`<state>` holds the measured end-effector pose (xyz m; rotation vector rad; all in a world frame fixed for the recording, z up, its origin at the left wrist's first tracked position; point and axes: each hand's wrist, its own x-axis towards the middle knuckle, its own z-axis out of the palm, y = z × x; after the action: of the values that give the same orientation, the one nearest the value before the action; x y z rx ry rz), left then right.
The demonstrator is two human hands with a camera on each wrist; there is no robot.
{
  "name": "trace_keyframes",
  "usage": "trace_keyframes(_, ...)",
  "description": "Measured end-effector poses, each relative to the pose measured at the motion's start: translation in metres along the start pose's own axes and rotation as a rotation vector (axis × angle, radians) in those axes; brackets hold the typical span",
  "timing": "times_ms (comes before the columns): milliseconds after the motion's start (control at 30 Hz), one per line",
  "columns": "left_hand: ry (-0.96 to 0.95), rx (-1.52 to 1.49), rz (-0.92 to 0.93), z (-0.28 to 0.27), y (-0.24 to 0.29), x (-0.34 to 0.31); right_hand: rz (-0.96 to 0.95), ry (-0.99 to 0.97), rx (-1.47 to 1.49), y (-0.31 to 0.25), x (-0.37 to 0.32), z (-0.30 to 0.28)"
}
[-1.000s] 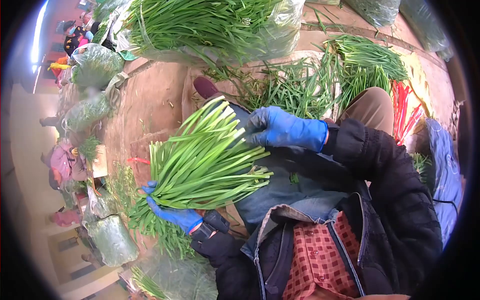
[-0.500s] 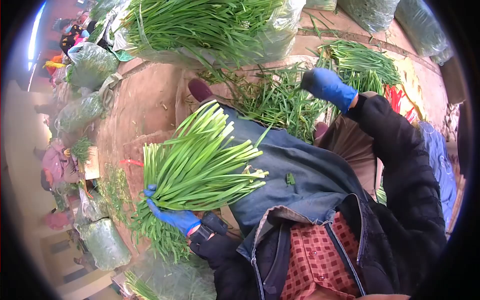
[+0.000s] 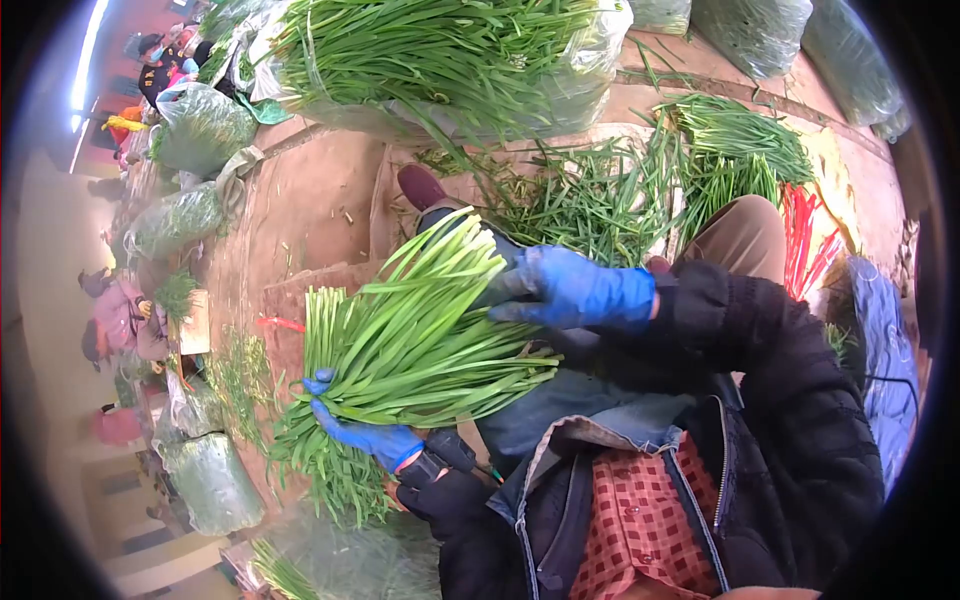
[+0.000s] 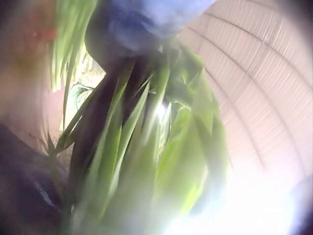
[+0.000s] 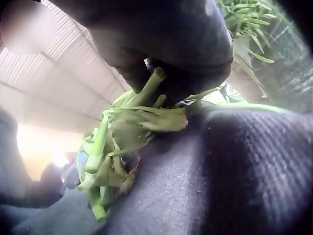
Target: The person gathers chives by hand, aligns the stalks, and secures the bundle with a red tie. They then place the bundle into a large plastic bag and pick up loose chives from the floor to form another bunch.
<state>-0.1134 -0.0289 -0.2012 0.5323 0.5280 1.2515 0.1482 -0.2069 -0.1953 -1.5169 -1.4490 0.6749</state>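
Note:
A large bunch of garlic chives lies across the lap, pale cut ends fanned toward the right and green leaf tips hanging at the left. My blue-gloved left hand grips it near the leafy end; in the left wrist view, leaves hang below the glove. My blue-gloved right hand is at the cut ends, darkened fingertips among the stalks. In the right wrist view, a stalk end pokes out between the curled thumb and fingers, beside withered stalk bases.
Loose trimmed leaves litter the floor ahead, beside stacked chives and red ties. A big plastic bag of chives stands in front. Other filled bags line the left, where people sit.
My right hand swung out from the bunch over the loose leaf pile, then came back to the cut ends. The left hand has kept its grip on the bunch.

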Motion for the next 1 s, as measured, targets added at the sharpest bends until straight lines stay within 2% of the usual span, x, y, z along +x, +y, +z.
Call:
trace_keyframes(33, 0.071, -0.005, 0.009, 0.012, 0.000, -0.005, 0.001, -0.001, -0.112, 0.001, -0.004, -0.008)
trace_keyframes(67, 0.079, -0.010, 0.011, 0.006, 0.003, -0.006, 0.157, -0.002, -0.239, 0.002, -0.010, -0.019)
trace_keyframes(100, -0.036, -0.012, 0.043, -0.004, 0.005, -0.003, 0.024, 0.123, -0.184, 0.027, -0.017, -0.033)
trace_keyframes(133, -0.151, -0.015, 0.076, -0.014, 0.006, 0.001, 0.108, 0.122, -0.352, 0.036, -0.025, -0.055)
trace_keyframes(167, -0.145, -0.023, 0.080, -0.022, 0.007, 0.004, 0.284, 0.265, -0.146, 0.057, -0.034, -0.071)
trace_keyframes(200, -0.221, -0.144, 0.063, -0.030, 0.009, 0.007, 0.443, 0.335, -0.218, 0.076, -0.044, -0.100)
trace_keyframes(233, -0.299, -0.262, 0.046, -0.033, 0.010, 0.009, 0.556, 0.374, -0.381, 0.073, -0.050, -0.123)
trace_keyframes(267, -0.299, -0.263, 0.050, -0.030, 0.010, 0.008, 0.620, 0.361, -0.605, 0.089, -0.060, -0.138)
trace_keyframes(333, -0.223, -0.366, 0.045, -0.016, 0.009, 0.002, 0.698, -0.009, -1.004, 0.097, -0.073, -0.142)
trace_keyframes(400, -0.175, -0.286, 0.083, -0.005, 0.007, 0.000, 0.029, 0.217, -0.820, 0.033, -0.059, -0.093)
trace_keyframes(467, -0.127, -0.198, 0.116, -0.005, 0.008, -0.001, -0.182, 0.181, -0.444, -0.005, -0.042, -0.065)
trace_keyframes(533, -0.259, -0.309, 0.016, -0.009, 0.007, 0.003, -0.229, 0.227, -0.539, -0.031, -0.021, -0.032)
trace_keyframes(600, -0.215, -0.283, 0.036, 0.006, 0.005, -0.002, -0.123, 0.227, -0.733, -0.031, -0.007, -0.011)
trace_keyframes(633, -0.237, -0.300, 0.022, 0.005, 0.005, 0.000, -0.174, 0.308, -0.668, -0.025, 0.000, -0.004)
trace_keyframes(667, -0.255, -0.316, 0.010, 0.000, 0.006, 0.002, -0.178, 0.312, -0.663, -0.021, 0.001, 0.000)
trace_keyframes(733, -0.326, -0.353, -0.049, -0.008, 0.008, 0.003, -0.207, 0.175, -0.540, -0.018, 0.001, 0.005)
trace_keyframes(767, -0.337, -0.388, -0.049, 0.001, 0.005, -0.006, -0.297, 0.254, -0.485, -0.015, 0.000, 0.007)
trace_keyframes(800, -0.348, -0.423, -0.052, 0.009, 0.003, -0.010, -0.293, 0.256, -0.487, -0.016, -0.002, 0.006)
trace_keyframes(867, -0.331, -0.523, -0.123, 0.019, 0.004, -0.013, -0.002, 0.159, -0.009, -0.023, -0.007, 0.001)
trace_keyframes(900, -0.384, -0.668, -0.240, 0.023, 0.003, -0.015, 0.143, 0.151, -0.001, -0.018, -0.009, 0.000)
trace_keyframes(933, -0.434, -0.812, -0.357, 0.025, 0.003, -0.017, 0.128, 0.297, -0.042, -0.013, -0.009, 0.002)
trace_keyframes(1000, -0.446, -0.848, -0.359, 0.015, 0.004, -0.011, 0.218, 0.427, -0.061, 0.004, -0.012, -0.006)
